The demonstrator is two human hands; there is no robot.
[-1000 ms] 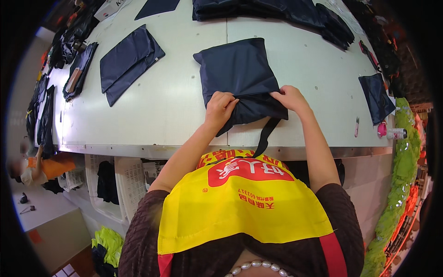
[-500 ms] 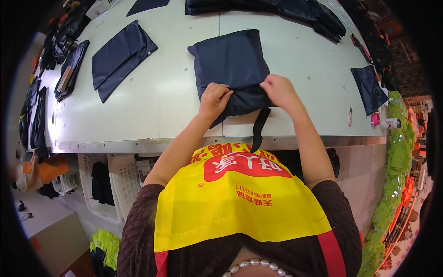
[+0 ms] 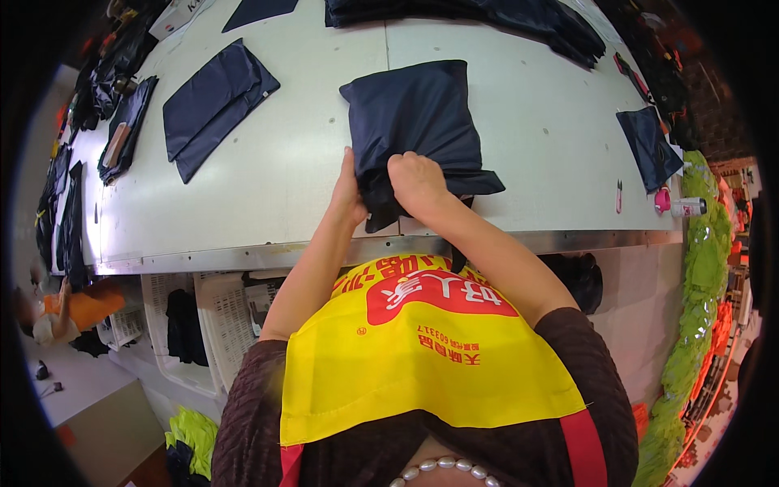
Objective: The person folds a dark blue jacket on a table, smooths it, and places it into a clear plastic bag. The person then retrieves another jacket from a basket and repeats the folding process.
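Note:
A folded dark navy fabric piece (image 3: 414, 109), bag-like and slightly shiny, lies on the white table in front of me. My right hand (image 3: 418, 185) is closed on its near edge, left of the middle, pinching a bunched fold. Along the near left side of the fabric rests my left hand (image 3: 349, 193), its fingers stretched out and touching that edge; part of it is hidden by the cloth. A folded flap sticks out at the near right corner. Below the fabric, a black strap (image 3: 458, 256) hangs over the table's front edge, partly covered by my right forearm.
Another folded navy piece (image 3: 217, 109) lies to the left, with a dark stack (image 3: 128, 130) beyond it. Dark fabric (image 3: 471, 18) is piled at the far side. At right are a small navy piece (image 3: 649, 146), a cutter (image 3: 619, 196) and a bottle (image 3: 688, 207). White baskets (image 3: 227, 325) stand below.
My right hand has moved left from the fabric's right corner to its near edge. My left hand has shifted to the left side and its fingers have straightened. The near right flap now sticks out.

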